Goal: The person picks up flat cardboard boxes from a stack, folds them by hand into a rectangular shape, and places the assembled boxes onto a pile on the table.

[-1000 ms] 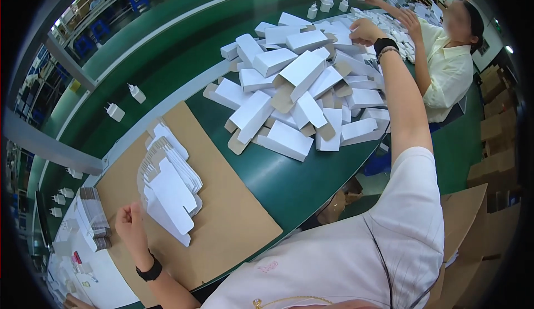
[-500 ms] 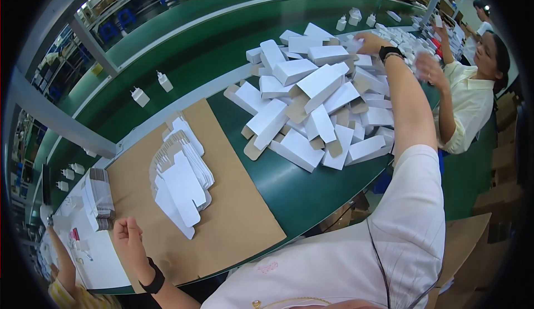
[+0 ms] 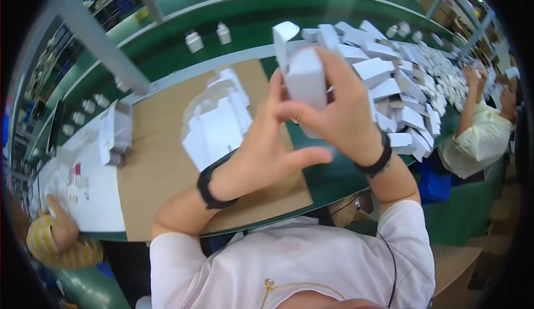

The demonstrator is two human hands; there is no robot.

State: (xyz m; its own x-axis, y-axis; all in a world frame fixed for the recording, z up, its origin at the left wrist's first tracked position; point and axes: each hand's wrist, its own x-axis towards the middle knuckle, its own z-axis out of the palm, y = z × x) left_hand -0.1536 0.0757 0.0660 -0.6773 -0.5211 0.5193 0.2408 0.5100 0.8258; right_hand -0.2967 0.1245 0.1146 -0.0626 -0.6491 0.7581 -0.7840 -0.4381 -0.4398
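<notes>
The left hand (image 3: pixel 261 153) was raised over the cardboard sheet (image 3: pixel 156 170), fingers spread open, fingertips touching the white box (image 3: pixel 305 78). The right hand (image 3: pixel 339 114) gripped that box with closed fingers, holding it upright above the worktop (image 3: pixel 328 181). Box pile (image 3: pixel 400 92) lay beyond, to the right.

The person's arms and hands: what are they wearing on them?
Both hands are bare, no gloves. The left hand has a black band at the wrist, and so does the right hand. Short white sleeves end above the elbows, leaving the forearms uncovered.
</notes>
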